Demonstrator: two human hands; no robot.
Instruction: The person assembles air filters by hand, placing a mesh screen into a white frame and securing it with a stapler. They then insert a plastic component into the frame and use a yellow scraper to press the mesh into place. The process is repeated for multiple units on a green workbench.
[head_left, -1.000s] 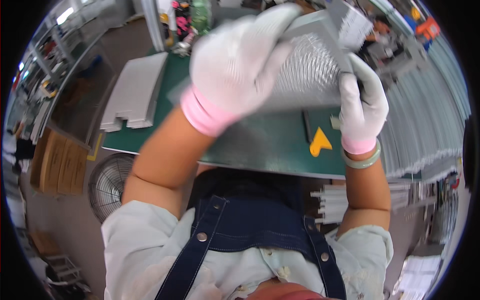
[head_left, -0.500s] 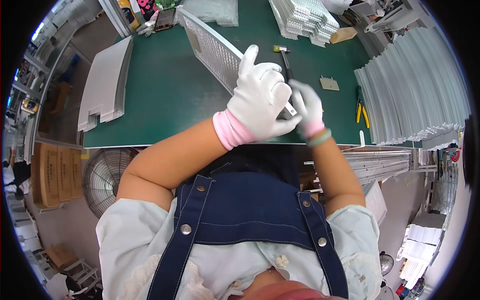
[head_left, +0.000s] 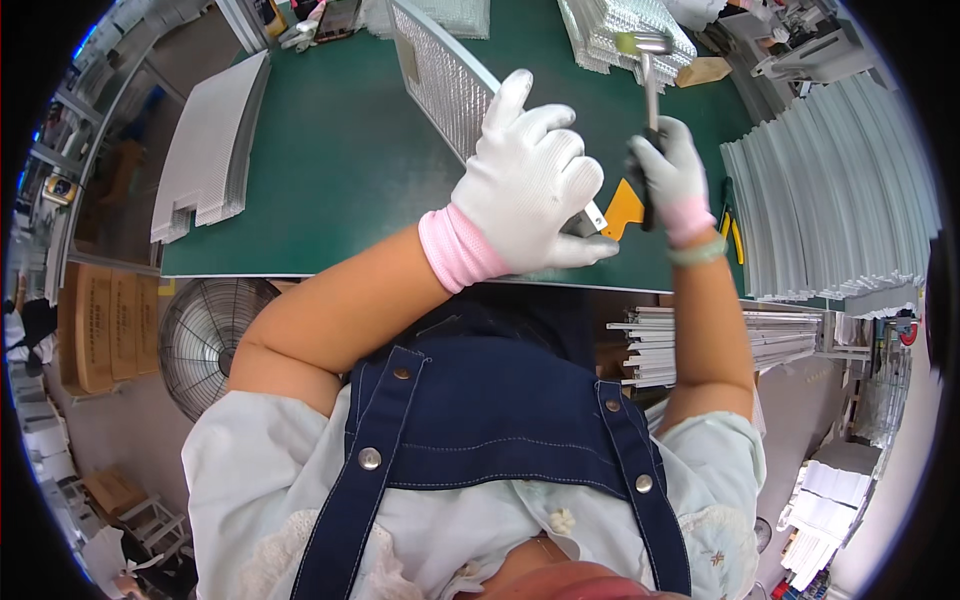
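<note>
My left hand, in a white glove with a pink cuff, is closed around the near end of a panel. This panel has a silvery textured face and a thin metal frame, and it stands tilted on edge over the table. Part of its near end is hidden by my fingers. In my gloved right hand is a hammer, gripped by its black handle with the head raised and pointing away from me. A flat orange scraper lies on the table between my hands.
Green-topped table in front of me. Notched white sheets lie stacked at left, a tall row of pale strips at right. Yellow-handled pliers lie beside that row. Silvery sheets and a wooden block sit at the back.
My right hand has picked the hammer up off the table, lifting it and moving right. The orange scraper has come into sight. My left hand keeps its hold on the panel.
</note>
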